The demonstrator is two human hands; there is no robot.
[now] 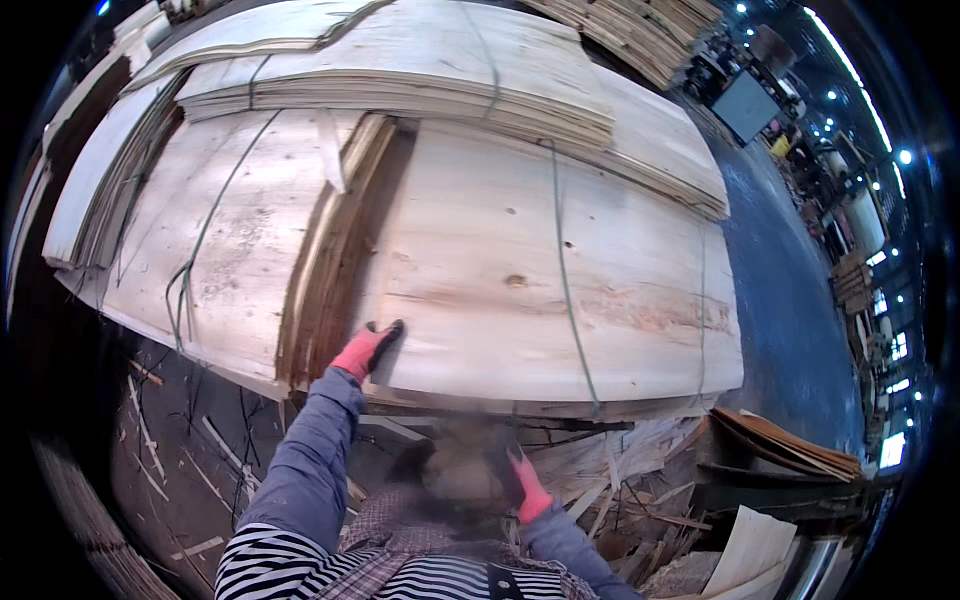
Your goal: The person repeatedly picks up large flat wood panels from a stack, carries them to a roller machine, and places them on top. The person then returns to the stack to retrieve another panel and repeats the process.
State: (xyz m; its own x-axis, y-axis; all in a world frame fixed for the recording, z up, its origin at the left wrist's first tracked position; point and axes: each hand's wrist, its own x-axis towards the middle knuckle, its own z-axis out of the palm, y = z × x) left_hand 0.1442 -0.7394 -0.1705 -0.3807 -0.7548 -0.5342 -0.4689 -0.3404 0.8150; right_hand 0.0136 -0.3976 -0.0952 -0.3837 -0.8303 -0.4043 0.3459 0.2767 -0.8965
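Observation:
My left hand point(366, 349), in a red and black glove, rests on the near left corner of a large pale veneer sheet point(560, 270) that tops a stack. Its fingers lie on the sheet's edge beside a gap showing darker sheet edges point(335, 260). My right hand point(524, 482), also in a red glove, hangs lower, below the stack's front edge, over wood scraps; whether it holds anything is blurred. Green strings point(566, 280) run across the sheets.
More veneer stacks point(400, 70) lie beyond and to the left point(220, 230). Splinters and scrap strips point(170, 440) litter the dark floor. Broken boards point(790, 445) pile at the lower right. A blue-grey aisle point(790, 300) runs along the right, with machines and lights beyond.

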